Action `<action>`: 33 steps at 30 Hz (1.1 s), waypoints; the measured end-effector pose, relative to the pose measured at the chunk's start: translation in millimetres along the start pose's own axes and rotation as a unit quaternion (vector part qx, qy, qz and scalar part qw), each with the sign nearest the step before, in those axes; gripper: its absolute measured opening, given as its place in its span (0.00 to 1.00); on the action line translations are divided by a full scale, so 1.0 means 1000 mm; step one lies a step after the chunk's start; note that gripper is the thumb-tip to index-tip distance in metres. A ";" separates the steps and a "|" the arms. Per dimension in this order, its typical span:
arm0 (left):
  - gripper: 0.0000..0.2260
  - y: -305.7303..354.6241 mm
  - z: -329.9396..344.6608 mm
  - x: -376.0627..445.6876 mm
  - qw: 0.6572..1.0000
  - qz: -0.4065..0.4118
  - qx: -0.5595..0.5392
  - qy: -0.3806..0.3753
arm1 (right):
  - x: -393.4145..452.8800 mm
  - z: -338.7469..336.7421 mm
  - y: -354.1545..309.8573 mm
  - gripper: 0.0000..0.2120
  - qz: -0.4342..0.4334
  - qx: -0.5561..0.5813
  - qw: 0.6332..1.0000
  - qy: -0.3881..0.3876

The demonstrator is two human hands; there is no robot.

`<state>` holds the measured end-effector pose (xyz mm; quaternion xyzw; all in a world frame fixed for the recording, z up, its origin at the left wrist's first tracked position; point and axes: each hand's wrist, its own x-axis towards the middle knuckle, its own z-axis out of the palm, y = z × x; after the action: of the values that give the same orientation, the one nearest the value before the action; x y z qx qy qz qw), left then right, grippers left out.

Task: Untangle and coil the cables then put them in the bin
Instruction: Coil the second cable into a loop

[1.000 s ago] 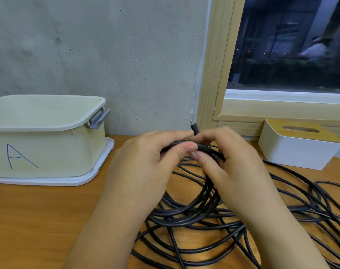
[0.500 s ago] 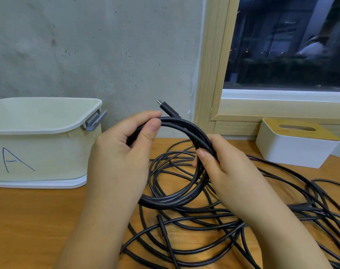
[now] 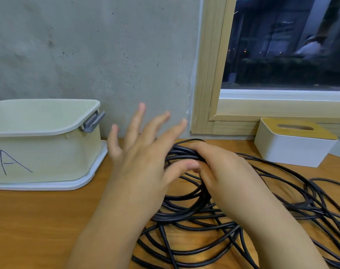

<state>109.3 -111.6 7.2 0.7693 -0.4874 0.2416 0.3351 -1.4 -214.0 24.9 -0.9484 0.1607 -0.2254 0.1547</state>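
Keeping your right hand [image 3: 221, 166] clamped on the coiled cables [image 3: 186, 199] on the table [image 3: 39, 220], bring your spread, empty left hand [image 3: 144, 152] back to steady the loops before lifting them to the bin [image 3: 48, 152] at far left

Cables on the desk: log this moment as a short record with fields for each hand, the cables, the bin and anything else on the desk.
left hand: raised, fingers spread straight, holding nothing
right hand: grip curled round a bundle of black loops
cables: black, partly gathered in loops under the right hand, the rest sprawled loose over the table
bin: cream, marked A, open, standing left of the hands; no cable visible in it
other: white tissue box with wooden top, by the window
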 end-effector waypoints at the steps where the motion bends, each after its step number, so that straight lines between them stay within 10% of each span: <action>1: 0.27 0.000 0.001 0.000 1.000 0.003 -0.003 -0.013 | 0.000 0.000 -0.001 0.16 -0.007 -0.003 1.000 0.005; 20: 0.13 -0.004 -0.010 0.000 0.977 -0.057 -0.176 0.101 | -0.001 0.001 0.010 0.06 0.091 0.108 0.990 -0.030; 33: 0.22 0.000 -0.003 -0.002 0.983 0.019 -0.153 -0.104 | -0.001 0.006 0.007 0.10 -0.011 0.029 1.000 -0.001</action>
<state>108.9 -108.0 8.1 0.7206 -0.5654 0.0890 0.3915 -1.2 -219.1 17.2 -0.9455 0.1436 -0.2304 0.1797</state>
